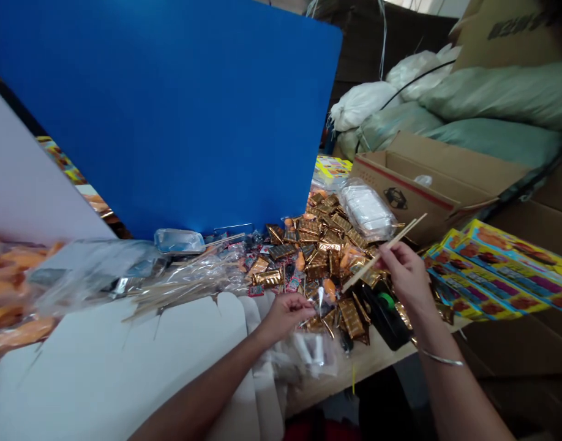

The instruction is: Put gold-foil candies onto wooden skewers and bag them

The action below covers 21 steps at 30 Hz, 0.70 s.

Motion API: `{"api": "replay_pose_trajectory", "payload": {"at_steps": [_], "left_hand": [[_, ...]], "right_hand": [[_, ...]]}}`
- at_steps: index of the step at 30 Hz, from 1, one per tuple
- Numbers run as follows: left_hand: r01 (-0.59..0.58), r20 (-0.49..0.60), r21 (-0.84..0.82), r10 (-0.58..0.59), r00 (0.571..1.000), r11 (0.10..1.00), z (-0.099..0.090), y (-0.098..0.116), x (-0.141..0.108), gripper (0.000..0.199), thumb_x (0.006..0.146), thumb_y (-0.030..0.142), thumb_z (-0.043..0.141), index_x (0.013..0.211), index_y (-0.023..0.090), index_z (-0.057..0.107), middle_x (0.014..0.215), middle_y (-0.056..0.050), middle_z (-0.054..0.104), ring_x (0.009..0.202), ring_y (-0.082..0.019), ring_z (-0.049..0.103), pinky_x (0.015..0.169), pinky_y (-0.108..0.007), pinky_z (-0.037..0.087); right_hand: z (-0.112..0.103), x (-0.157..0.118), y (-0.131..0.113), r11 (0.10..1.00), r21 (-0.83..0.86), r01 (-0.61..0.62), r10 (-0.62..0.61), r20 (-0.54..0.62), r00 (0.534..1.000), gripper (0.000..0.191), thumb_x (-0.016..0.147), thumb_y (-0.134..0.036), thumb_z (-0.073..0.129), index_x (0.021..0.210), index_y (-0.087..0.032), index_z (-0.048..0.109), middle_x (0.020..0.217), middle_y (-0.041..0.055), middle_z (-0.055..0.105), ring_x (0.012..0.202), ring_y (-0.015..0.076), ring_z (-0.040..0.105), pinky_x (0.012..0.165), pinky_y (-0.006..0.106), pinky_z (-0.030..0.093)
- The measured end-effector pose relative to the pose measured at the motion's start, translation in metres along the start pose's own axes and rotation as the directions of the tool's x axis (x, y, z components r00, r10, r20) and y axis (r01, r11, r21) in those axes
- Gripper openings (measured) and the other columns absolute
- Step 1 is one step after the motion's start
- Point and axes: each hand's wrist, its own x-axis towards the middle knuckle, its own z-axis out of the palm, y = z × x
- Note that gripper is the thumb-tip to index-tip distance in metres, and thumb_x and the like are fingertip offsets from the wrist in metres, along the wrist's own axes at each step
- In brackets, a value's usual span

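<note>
Big blue board [161, 110] takes up the upper left of the frame, with stuffed sacks [496, 101] piled in the upper right above an open cardboard box [414, 184]. On the wooden table [336, 380], a white cardboard sheet [125, 349] lies at the bottom left, and a heap of gold foil packets [318, 245] sits mid-frame, right beside stacked yellow printed packs [496, 269]. Right hand [407, 272] has thin wooden sticks [382, 253] pinched tight between thumb and fingers, just over the heap's right edge, with a thin bangle [441, 358] on that wrist. Left hand [285, 315] is curled right at the packets, but can't tell if it's actually gripping anything.
</note>
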Motion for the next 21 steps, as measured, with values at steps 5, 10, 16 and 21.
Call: {"api": "replay_pose_trajectory", "payload": {"at_steps": [5, 10, 16, 21], "left_hand": [[-0.112, 0.017, 0.14, 0.111, 0.994, 0.984, -0.003, 0.015, -0.004, 0.032, 0.081, 0.038, 0.058, 0.062, 0.013, 0.06, 0.054, 0.003, 0.046, 0.054, -0.009, 0.039, 0.053, -0.021, 0.029], [-0.156, 0.071, 0.252, 0.143, 0.987, 0.955, -0.002, 0.025, -0.01, 0.036, 0.088, 0.038, 0.049, 0.062, 0.015, 0.059, 0.056, 0.002, 0.05, 0.057, -0.011, 0.045, 0.056, -0.021, 0.034], [-0.176, 0.135, 0.287, 0.142, 0.981, 0.942, -0.005, 0.026, -0.01, 0.035, 0.09, 0.04, 0.046, 0.076, 0.014, 0.066, 0.063, 0.0, 0.056, 0.059, -0.012, 0.05, 0.058, -0.022, 0.037], [-0.188, 0.145, 0.299, 0.15, 0.978, 0.936, -0.004, 0.027, -0.011, 0.039, 0.091, 0.039, 0.046, 0.065, 0.014, 0.061, 0.059, 0.001, 0.052, 0.058, -0.012, 0.047, 0.057, -0.022, 0.035]], "right_hand": [[-0.022, -0.043, 0.002, 0.982, -0.056, -0.18, 0.188, 0.265, 0.946, 0.028, 0.08, -0.045, 0.065, 0.073, -0.018, 0.059, 0.063, -0.0024, 0.051, 0.056, 0.0109, 0.047, 0.052, 0.022, 0.039], [-0.01, -0.064, -0.006, 0.977, -0.126, -0.171, 0.206, 0.358, 0.911, 0.032, 0.082, -0.047, 0.061, 0.069, -0.018, 0.058, 0.059, -0.0024, 0.052, 0.057, 0.0125, 0.048, 0.054, 0.023, 0.04], [0.004, -0.048, -0.019, 0.983, 0.182, 0.018, 0.027, -0.24, 0.971, 0.024, 0.079, -0.043, 0.065, 0.078, -0.02, 0.058, 0.067, -0.002, 0.056, 0.059, 0.0115, 0.052, 0.058, 0.023, 0.044], [0.03, -0.056, -0.022, 0.985, 0.169, -0.035, 0.044, -0.053, 0.998, 0.022, 0.083, -0.041, 0.061, 0.08, -0.019, 0.059, 0.064, -0.0022, 0.058, 0.058, 0.0113, 0.054, 0.058, 0.023, 0.044]]}}
